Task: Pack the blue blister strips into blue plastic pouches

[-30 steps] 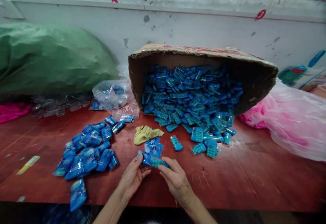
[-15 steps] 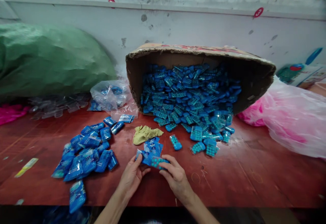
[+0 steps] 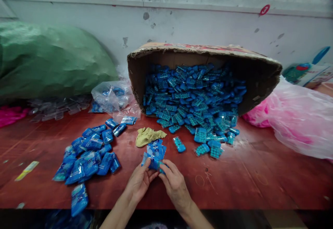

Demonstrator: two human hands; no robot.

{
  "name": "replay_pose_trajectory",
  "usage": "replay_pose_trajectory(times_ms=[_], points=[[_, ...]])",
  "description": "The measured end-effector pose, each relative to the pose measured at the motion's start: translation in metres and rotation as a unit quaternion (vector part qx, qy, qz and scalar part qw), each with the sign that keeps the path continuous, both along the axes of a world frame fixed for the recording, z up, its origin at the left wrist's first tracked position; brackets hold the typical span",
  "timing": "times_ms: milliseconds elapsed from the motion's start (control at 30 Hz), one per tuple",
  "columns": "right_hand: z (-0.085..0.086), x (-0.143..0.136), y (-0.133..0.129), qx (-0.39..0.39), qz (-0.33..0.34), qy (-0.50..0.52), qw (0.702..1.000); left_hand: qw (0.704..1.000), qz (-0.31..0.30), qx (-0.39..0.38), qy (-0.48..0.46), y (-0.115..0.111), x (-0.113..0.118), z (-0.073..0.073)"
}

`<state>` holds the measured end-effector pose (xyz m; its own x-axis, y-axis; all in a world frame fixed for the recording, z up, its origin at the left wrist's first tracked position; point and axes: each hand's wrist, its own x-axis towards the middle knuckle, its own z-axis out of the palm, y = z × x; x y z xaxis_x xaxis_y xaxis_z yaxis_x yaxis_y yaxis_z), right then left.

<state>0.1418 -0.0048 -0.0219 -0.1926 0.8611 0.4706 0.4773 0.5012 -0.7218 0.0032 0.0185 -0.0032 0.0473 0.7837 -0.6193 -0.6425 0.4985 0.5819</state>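
Note:
My left hand (image 3: 142,178) pinches a blue printed sachet (image 3: 153,163) between thumb and fingers. Against the sachet's right end, my right hand (image 3: 174,182) grips a small clear-and-blue case with turquoise balls (image 3: 161,167); fingers cover most of it, and I cannot tell how far it is inside the sachet. Just beyond lie flat blue sachets (image 3: 157,148) and a crumpled yellowish cloth (image 3: 148,136). One loose case (image 3: 179,144) rests right of them. A heap of plump blue packets (image 3: 90,152) spreads to the left, one packet (image 3: 79,199) at the table's front edge.
A cardboard box (image 3: 265,83) on its side spills many ball-filled cases (image 3: 192,97) onto the red table (image 3: 247,184). A green sack (image 3: 52,62) and a clear plastic bag (image 3: 111,95) stand left; a pink-and-white plastic bag (image 3: 304,118) lies right.
My right hand has moved left with the case, toward the sachet. The hands are closer together, and less of the case shows now.

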Motion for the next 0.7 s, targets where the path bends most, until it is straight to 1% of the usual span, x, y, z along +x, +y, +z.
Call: replay_pose_trajectory(times_ms=[67, 133, 167, 233, 300, 367, 433, 467, 500, 567, 633, 700], points=[[0.005, -0.002, -0.001, -0.01, 0.008, 0.024, 1.0, 1.0, -0.005, -0.003, -0.004, 0.0, -0.001, 0.0], [0.014, 0.001, 0.001, -0.056, 0.042, 0.073, 0.995, 1.0, -0.022, -0.005, -0.014, 0.0, -0.005, 0.002], [0.019, 0.003, 0.003, -0.093, 0.066, 0.103, 0.988, 0.999, -0.032, -0.008, -0.021, 0.0, -0.006, 0.003], [0.026, 0.007, 0.007, -0.168, 0.112, 0.163, 0.966, 0.998, -0.043, -0.016, -0.037, 0.001, -0.008, 0.006], [0.027, 0.007, 0.009, -0.205, 0.119, 0.212, 0.948, 0.997, -0.036, -0.018, -0.058, 0.003, -0.007, 0.009], [0.025, 0.004, 0.008, -0.189, 0.079, 0.227, 0.952, 0.997, -0.024, -0.015, -0.072, 0.005, -0.002, 0.012], [0.021, 0.0, 0.005, -0.148, 0.029, 0.21, 0.966, 0.997, -0.025, -0.009, -0.067, 0.007, 0.004, 0.015], [0.02, -0.002, 0.003, -0.13, 0.015, 0.196, 0.972, 0.998, -0.028, -0.002, -0.059, 0.007, 0.006, 0.017], [0.02, -0.003, 0.002, -0.116, 0.011, 0.183, 0.976, 0.998, -0.031, 0.006, -0.051, 0.008, 0.008, 0.019], [0.021, -0.002, 0.0, -0.097, 0.027, 0.157, 0.982, 0.998, -0.039, 0.024, -0.038, 0.008, 0.007, 0.022], [0.025, 0.002, 0.001, -0.088, 0.055, 0.129, 0.986, 0.998, -0.054, 0.03, -0.034, 0.007, 0.003, 0.023], [0.029, 0.007, 0.004, -0.086, 0.07, 0.107, 0.988, 0.995, -0.079, 0.032, -0.046, 0.006, -0.003, 0.021]])
